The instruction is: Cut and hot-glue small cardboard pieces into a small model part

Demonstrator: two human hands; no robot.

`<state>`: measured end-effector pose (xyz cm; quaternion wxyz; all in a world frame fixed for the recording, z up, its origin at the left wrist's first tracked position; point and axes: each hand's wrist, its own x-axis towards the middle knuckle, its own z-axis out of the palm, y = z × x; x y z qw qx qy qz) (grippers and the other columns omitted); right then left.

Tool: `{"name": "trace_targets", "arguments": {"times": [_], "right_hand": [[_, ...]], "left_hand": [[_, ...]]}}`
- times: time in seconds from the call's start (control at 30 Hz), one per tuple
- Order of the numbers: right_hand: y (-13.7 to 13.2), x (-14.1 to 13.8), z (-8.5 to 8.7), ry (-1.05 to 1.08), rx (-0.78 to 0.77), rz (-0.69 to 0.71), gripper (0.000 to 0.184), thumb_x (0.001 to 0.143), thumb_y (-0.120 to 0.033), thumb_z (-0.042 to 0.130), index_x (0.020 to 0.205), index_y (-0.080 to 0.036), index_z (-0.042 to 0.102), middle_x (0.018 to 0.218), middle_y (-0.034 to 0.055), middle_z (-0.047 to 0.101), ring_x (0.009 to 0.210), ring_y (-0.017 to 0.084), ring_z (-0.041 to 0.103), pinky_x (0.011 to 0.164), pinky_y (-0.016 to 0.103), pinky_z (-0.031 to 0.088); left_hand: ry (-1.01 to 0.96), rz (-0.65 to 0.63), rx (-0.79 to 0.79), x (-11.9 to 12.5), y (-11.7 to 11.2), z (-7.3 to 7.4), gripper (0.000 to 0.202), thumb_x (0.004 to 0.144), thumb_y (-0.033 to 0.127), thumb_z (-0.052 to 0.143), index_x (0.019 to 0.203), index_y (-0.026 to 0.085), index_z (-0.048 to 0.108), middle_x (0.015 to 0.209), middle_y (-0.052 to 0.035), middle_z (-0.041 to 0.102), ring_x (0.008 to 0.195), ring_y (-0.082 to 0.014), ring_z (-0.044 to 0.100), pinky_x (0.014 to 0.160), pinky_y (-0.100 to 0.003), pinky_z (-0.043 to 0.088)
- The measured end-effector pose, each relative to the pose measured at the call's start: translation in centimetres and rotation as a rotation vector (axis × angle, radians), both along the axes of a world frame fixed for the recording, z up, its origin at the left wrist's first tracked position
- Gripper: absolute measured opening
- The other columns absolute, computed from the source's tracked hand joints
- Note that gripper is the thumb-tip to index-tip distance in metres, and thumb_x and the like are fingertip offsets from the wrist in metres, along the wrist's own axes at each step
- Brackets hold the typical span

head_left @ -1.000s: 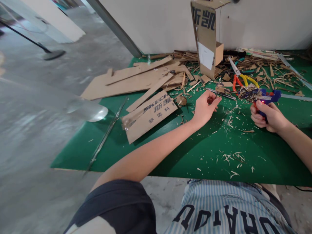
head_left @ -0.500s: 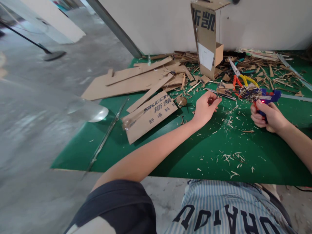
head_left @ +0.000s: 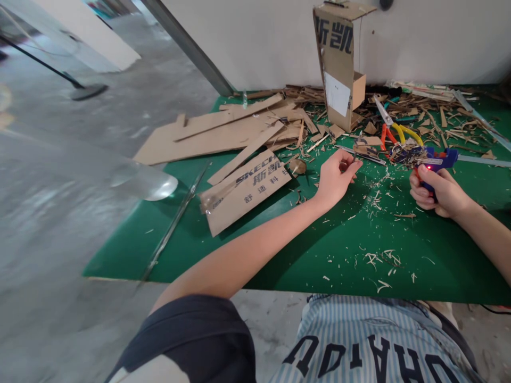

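In my right hand [head_left: 437, 190] is a blue hot glue gun [head_left: 442, 157], with a red light lit near my thumb. A pale glue stick [head_left: 485, 160] sticks out of its back end, and stringy scraps [head_left: 409, 152] crowd around its nozzle. My left hand [head_left: 338, 178] is closed in a pinch to the left of the glue gun. Something thin and dark shows at its fingertips, too small to name. Just beyond those fingers lie a printed cardboard piece [head_left: 368, 141] and a slim metal strip [head_left: 361, 153]. Scissors [head_left: 393, 125] with a yellow handle lie behind the nozzle, beside orange handles [head_left: 386, 137].
An upright cardboard structure [head_left: 337, 80] stands at the back by the wall. Cardboard strips and sheets [head_left: 235, 125] and a printed cardboard piece [head_left: 249, 191] lie left on the green table [head_left: 303, 255]. Scraps [head_left: 443, 114] heap along the back. A clear strip [head_left: 175, 223] crosses the left side.
My right hand and the glue gun have shifted very slightly left. My left hand keeps its pinch in almost the same spot.
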<state>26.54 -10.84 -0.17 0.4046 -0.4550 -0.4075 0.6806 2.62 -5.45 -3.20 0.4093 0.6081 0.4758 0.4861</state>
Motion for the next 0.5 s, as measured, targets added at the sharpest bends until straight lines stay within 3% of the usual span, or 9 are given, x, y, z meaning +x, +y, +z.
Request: {"name": "trace_targets", "arguments": {"times": [0.5], "right_hand": [[0.14, 0.17, -0.27, -0.015, 0.02, 0.03, 0.045, 0.082, -0.058, 0.075, 0.069, -0.02, 0.053, 0.052, -0.006, 0.035, 0.042, 0.005, 0.023, 0.036, 0.021, 0.011]], "left_hand": [[0.004, 0.016, 0.012, -0.04, 0.21, -0.13, 0.031, 0.088, 0.018, 0.068, 0.071, 0.022, 0.043, 0.059, 0.0065, 0.049, 0.049, -0.0069, 0.055, 0.044, -0.018, 0.042]]}}
